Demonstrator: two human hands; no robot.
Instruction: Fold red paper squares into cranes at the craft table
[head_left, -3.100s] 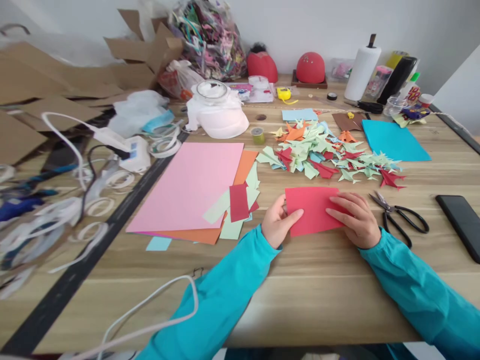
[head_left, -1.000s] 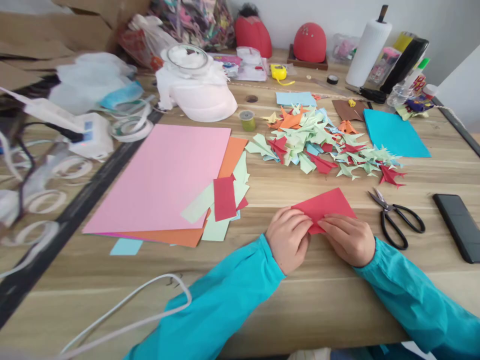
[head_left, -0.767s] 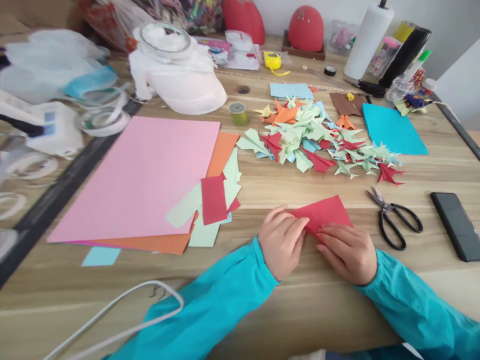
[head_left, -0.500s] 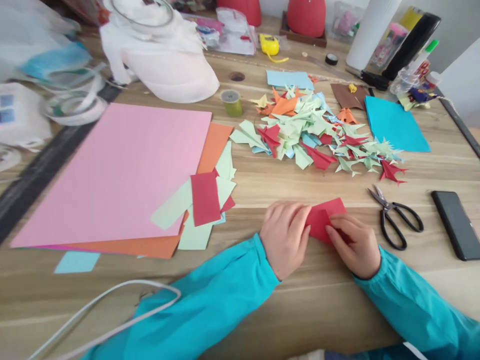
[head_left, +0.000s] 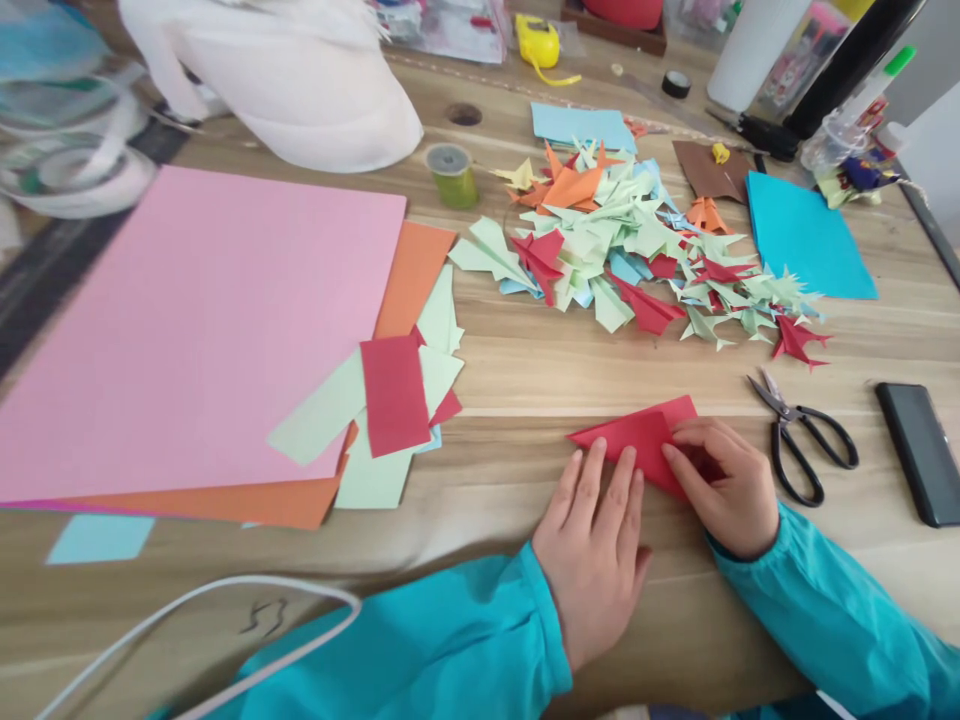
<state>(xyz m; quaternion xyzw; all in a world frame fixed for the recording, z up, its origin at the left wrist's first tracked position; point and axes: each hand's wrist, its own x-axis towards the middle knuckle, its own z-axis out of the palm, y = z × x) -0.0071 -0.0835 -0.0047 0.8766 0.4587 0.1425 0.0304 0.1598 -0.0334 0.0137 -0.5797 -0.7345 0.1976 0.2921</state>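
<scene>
A piece of red paper, folded to a point at its left end, lies on the wooden table in front of me. My left hand rests palm down with its fingers stretched out, the fingertips touching the paper's lower left edge. With thumb and bent fingers, my right hand pinches the right part of the same paper, hiding that end. Just to the right of it lie black-handled scissors, blades partly apart. Beyond the paper spreads a pile of small folded paper shapes in green, red, orange and blue.
On the left lies a large pink sheet over an orange one, with cut strips and a red rectangle on its edge. A thread spool, blue paper, a phone and a white cable are around.
My left hand has let go of the paper's left end and flattened out, moving nearer to me. The left end now shows a pointed fold. My right hand keeps its pinch.
</scene>
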